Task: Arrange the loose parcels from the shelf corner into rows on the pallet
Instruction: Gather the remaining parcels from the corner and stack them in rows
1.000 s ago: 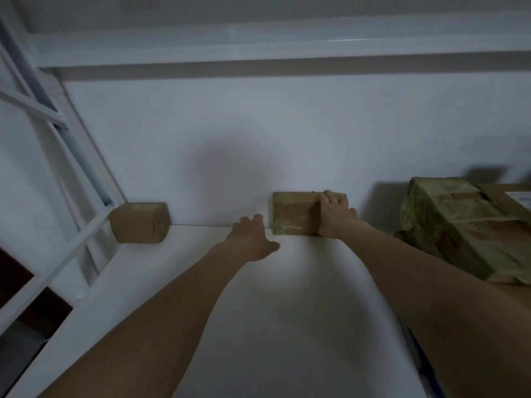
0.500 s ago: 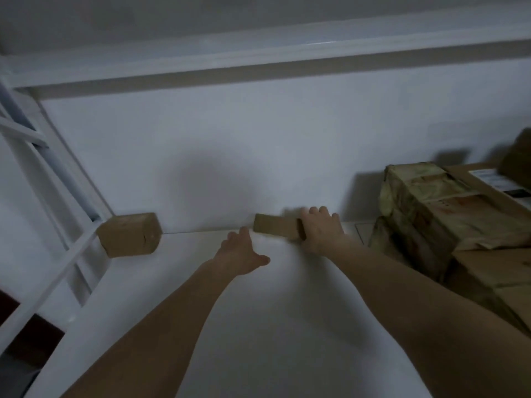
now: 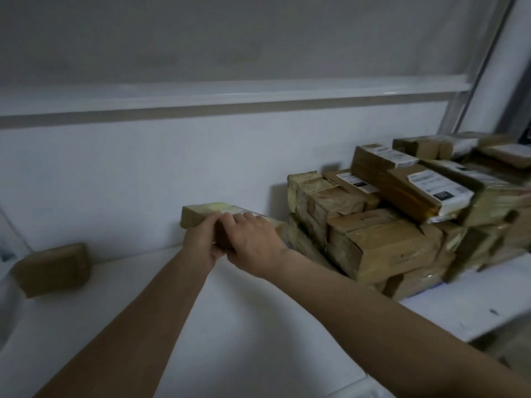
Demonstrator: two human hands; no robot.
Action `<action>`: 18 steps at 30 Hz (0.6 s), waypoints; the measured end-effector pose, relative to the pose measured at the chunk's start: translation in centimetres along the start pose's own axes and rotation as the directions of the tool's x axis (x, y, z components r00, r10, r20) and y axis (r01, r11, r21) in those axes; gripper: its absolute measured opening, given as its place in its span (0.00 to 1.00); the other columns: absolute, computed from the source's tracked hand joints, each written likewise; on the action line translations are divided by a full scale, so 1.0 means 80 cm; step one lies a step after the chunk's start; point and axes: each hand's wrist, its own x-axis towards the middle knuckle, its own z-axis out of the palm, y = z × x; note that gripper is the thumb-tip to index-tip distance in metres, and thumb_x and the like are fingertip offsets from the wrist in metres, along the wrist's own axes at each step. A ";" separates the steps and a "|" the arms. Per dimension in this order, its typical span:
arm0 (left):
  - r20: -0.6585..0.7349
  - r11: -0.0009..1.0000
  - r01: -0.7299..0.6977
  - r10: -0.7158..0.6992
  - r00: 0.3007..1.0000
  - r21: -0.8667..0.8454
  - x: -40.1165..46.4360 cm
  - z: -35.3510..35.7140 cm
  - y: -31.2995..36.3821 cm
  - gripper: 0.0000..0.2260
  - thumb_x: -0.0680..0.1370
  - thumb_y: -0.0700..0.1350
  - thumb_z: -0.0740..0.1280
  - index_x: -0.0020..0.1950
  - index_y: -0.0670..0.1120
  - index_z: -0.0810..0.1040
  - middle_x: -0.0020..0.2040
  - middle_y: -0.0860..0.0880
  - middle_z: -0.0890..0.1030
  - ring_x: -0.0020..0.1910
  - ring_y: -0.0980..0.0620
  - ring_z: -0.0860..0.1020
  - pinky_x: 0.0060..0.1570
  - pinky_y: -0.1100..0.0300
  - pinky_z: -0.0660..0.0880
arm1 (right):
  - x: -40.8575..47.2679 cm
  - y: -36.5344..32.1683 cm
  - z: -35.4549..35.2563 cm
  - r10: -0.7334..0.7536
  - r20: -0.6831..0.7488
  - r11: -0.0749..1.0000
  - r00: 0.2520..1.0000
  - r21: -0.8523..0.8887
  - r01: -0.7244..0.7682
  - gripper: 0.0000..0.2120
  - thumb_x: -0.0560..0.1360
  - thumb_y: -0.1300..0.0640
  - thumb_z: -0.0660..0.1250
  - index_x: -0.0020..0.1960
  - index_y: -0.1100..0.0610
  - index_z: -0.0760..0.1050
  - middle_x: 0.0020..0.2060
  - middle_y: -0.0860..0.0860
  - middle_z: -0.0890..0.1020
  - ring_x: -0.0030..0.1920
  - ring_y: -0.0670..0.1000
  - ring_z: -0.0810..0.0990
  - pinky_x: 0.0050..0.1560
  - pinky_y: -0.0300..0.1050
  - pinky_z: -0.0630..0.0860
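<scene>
A small taped brown parcel is held just above the white shelf, close to the back wall. My left hand grips its near left side from below. My right hand lies over its top and right end, fingers curled round it. Right beside it rises a pile of brown parcels, several with white labels. Another small brown parcel sits alone at the shelf's far left.
The white back wall stands right behind the held parcel. An upper shelf beam runs overhead. A slanted rack post is at the top right. The shelf's front edge shows at the right.
The parcel has been lifted off the shelf and carried right toward the pile. My left hand, free before, now grips it too. The view has swung right, showing more of the pile.
</scene>
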 end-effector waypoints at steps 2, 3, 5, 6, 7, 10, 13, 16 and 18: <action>-0.055 0.998 -0.053 0.054 0.997 0.031 -0.016 0.009 0.000 0.14 0.79 0.42 0.64 0.64 0.38 0.74 0.54 0.41 0.80 0.50 0.44 0.80 0.41 0.52 0.77 | -0.017 0.003 -0.024 0.063 0.006 0.990 0.998 0.124 -0.063 0.24 0.75 0.45 0.63 0.66 0.58 0.67 0.58 0.56 0.77 0.57 0.58 0.74 0.56 0.51 0.70; -0.054 0.997 -0.069 0.070 0.996 0.026 -0.022 0.013 0.001 0.14 0.80 0.42 0.63 0.63 0.37 0.75 0.52 0.41 0.80 0.47 0.44 0.80 0.41 0.52 0.77 | -0.024 0.006 -0.035 0.120 -0.015 0.978 0.993 0.174 -0.116 0.24 0.75 0.43 0.63 0.63 0.58 0.70 0.58 0.55 0.77 0.58 0.58 0.74 0.57 0.50 0.69; -0.031 0.998 -0.067 0.067 0.997 -0.002 -0.035 0.025 0.004 0.14 0.82 0.44 0.61 0.64 0.37 0.74 0.55 0.39 0.80 0.49 0.42 0.80 0.46 0.48 0.78 | -0.033 0.018 -0.056 0.261 -0.058 0.945 0.964 0.221 -0.242 0.25 0.76 0.39 0.61 0.62 0.57 0.72 0.60 0.54 0.76 0.62 0.56 0.72 0.59 0.50 0.67; -0.032 0.998 -0.065 0.065 0.997 0.006 -0.039 0.031 0.006 0.15 0.82 0.45 0.60 0.65 0.38 0.74 0.56 0.40 0.80 0.50 0.42 0.80 0.47 0.48 0.78 | -0.036 0.027 -0.067 0.335 -0.041 0.916 0.941 0.247 -0.315 0.27 0.75 0.37 0.60 0.64 0.56 0.71 0.64 0.54 0.74 0.65 0.57 0.69 0.63 0.51 0.66; -0.037 0.997 -0.068 0.069 0.997 0.029 -0.043 0.039 0.007 0.15 0.82 0.46 0.59 0.64 0.40 0.75 0.54 0.41 0.81 0.49 0.43 0.81 0.44 0.50 0.79 | -0.039 0.037 -0.079 0.404 0.008 0.880 0.915 0.271 -0.391 0.30 0.75 0.35 0.59 0.68 0.54 0.69 0.68 0.54 0.70 0.68 0.57 0.66 0.67 0.54 0.63; -0.037 0.994 -0.079 0.082 0.996 0.076 -0.059 0.067 0.010 0.13 0.83 0.47 0.58 0.62 0.44 0.76 0.49 0.44 0.83 0.42 0.46 0.82 0.34 0.56 0.78 | -0.049 0.071 -0.110 0.505 0.181 0.760 0.844 0.369 -0.535 0.36 0.71 0.33 0.62 0.72 0.51 0.63 0.70 0.56 0.66 0.70 0.58 0.62 0.69 0.58 0.62; 0.018 0.981 -0.086 0.084 0.996 0.176 -0.069 0.100 0.010 0.15 0.83 0.48 0.58 0.64 0.43 0.75 0.55 0.42 0.82 0.49 0.43 0.82 0.47 0.47 0.80 | -0.067 0.105 -0.127 0.423 0.346 0.605 0.838 0.580 -0.545 0.39 0.68 0.39 0.72 0.72 0.55 0.63 0.66 0.52 0.71 0.63 0.52 0.72 0.63 0.50 0.72; 0.123 0.961 -0.121 0.092 0.988 0.248 -0.074 0.136 0.005 0.15 0.82 0.45 0.60 0.66 0.42 0.73 0.56 0.42 0.81 0.51 0.43 0.82 0.50 0.48 0.80 | -0.084 0.143 -0.140 0.342 0.412 0.640 0.844 0.555 -0.531 0.40 0.65 0.47 0.78 0.71 0.53 0.64 0.58 0.46 0.74 0.50 0.41 0.75 0.48 0.33 0.73; 0.232 0.944 -0.148 0.079 0.969 0.296 -0.079 0.163 -0.001 0.19 0.79 0.45 0.66 0.69 0.45 0.69 0.56 0.45 0.82 0.48 0.47 0.82 0.39 0.55 0.80 | -0.091 0.175 -0.146 0.356 0.409 0.670 0.840 0.515 -0.535 0.41 0.65 0.50 0.78 0.73 0.53 0.62 0.61 0.48 0.73 0.53 0.44 0.74 0.51 0.35 0.72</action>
